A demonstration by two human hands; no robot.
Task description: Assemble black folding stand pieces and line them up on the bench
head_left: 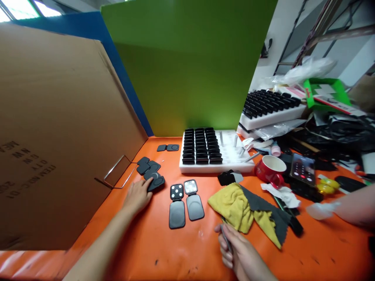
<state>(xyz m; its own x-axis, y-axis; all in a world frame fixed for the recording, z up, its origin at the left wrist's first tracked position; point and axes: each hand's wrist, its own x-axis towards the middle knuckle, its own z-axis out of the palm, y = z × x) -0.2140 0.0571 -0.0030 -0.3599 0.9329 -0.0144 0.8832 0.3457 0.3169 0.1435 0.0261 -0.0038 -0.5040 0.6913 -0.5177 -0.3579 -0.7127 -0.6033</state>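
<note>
At the left, my left hand (138, 198) has its fingertips on a dark folding pad (157, 182), the nearest of a small pile (143, 165); the fingers are bent round its edge. My right hand (231, 246) is closed on a thin metal tool (226, 238) near the front. Two opened pads lie side by side between the hands: one (177, 214) has white dots on its black upper part, the other (195, 207) a shiny pale upper part. Right of them is a crumpled yellow cloth (234, 203) with a grey cloth (266, 207).
A white rack (216, 168) holds rows of black pieces; another opened pad (172, 147) lies left of it. A red mug (270, 168), a phone (303, 169) and a second filled rack (272, 117) stand right. A cardboard box (58, 117) and wire loop (118, 171) are left.
</note>
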